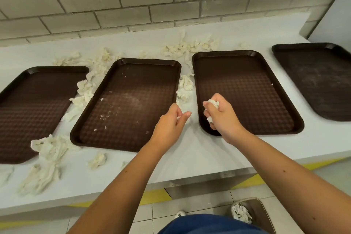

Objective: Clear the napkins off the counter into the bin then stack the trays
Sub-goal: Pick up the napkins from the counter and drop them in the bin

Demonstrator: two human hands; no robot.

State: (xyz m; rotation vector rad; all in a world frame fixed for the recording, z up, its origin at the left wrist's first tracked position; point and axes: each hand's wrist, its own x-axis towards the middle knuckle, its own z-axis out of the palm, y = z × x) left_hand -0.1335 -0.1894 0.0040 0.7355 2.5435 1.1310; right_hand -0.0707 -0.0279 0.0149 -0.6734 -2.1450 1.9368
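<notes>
both hands clutch crumpled napkins: left hand (175, 118) pinches a scrap, right hand (218, 114) grips a light, soft wad (213, 103); scoop loosely.

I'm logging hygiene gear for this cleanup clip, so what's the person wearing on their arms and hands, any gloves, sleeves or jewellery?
Nothing worn shows. The left hand and right hand are bare, with no gloves, and no ring, watch or bracelet is visible. The left forearm and right forearm are uncovered, with no sleeve in view.
</notes>
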